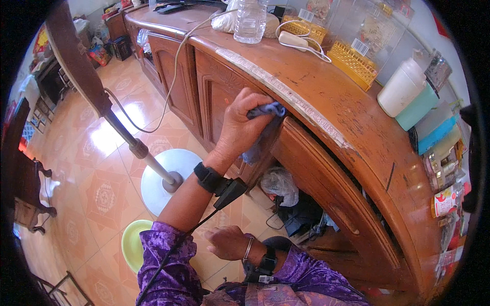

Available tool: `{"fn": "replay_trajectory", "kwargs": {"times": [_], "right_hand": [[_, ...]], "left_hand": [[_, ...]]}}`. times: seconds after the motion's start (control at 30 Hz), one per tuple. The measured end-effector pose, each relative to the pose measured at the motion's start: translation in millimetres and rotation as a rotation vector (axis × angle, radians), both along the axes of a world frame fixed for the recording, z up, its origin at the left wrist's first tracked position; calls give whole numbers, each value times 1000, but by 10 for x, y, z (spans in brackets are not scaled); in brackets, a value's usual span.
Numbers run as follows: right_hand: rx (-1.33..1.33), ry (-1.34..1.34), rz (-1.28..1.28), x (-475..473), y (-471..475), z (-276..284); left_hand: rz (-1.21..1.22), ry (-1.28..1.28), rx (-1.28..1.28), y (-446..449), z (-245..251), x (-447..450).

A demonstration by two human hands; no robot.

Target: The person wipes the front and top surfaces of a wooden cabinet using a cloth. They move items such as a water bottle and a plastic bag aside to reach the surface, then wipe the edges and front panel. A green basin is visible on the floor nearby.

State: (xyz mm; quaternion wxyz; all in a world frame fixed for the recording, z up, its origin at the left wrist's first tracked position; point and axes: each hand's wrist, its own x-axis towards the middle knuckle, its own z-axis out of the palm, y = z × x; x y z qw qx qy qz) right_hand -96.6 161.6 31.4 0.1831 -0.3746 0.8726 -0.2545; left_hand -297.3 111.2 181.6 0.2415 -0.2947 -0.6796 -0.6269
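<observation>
My left hand [245, 118] grips a blue cloth [258, 145] at the front of a brown wooden cabinet [321, 103]. Part of the cloth bunches out past the thumb and fingers at the top edge of a wooden drawer front or door panel [325, 168], and the rest hangs below the hand. Low in front of my body is my right hand [226, 241], its fingers loosely bent and partly apart, with nothing seen in it; its palm is hidden. A metal bracelet [248, 248] circles the right wrist, and both wrists wear black straps.
A stand fan's pole [157, 164] rises from a round pale base [172, 157] on the tiled floor, beside a yellow-green basin [134, 244]. On the cabinet top are a clear plastic bottle [250, 21], a white power strip [293, 40] and a white container [402, 88]. A cable hangs across the cabinet front.
</observation>
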Motion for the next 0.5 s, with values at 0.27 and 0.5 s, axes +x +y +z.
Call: {"fn": "replay_trajectory", "kwargs": {"times": [0.27, 0.5], "right_hand": [[102, -104, 12, -27, 28, 138], [58, -43, -15, -18, 70, 139]], "left_hand": [[298, -42, 48, -182, -40, 30], [404, 144, -79, 5, 16, -81]]}}
